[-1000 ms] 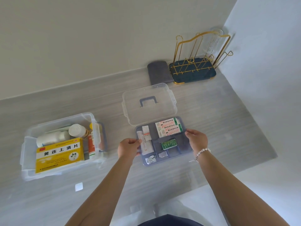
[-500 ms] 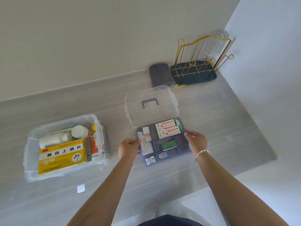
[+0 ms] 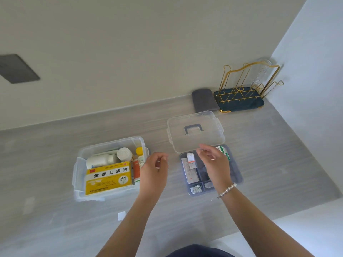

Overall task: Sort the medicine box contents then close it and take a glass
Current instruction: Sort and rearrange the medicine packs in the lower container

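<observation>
Sorting's underway — right hand [image 3: 215, 164] hovers loose-fingered over the tray [image 3: 239, 175], left hand [image 3: 155, 170] loosely curled, empty; next, probably the lid [image 3: 194, 132].

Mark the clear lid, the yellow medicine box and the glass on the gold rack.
clear lid [image 3: 194, 143]: head view, flat panel below the handle
yellow medicine box [image 3: 108, 178]: head view, printed top face
glass [image 3: 261, 75]: head view, ribbed wall

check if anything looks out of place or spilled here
Nothing is spilled. The one stray item is a small white square lying alone on the counter, outside both the box and the tray. I cannot tell what it is.
</observation>
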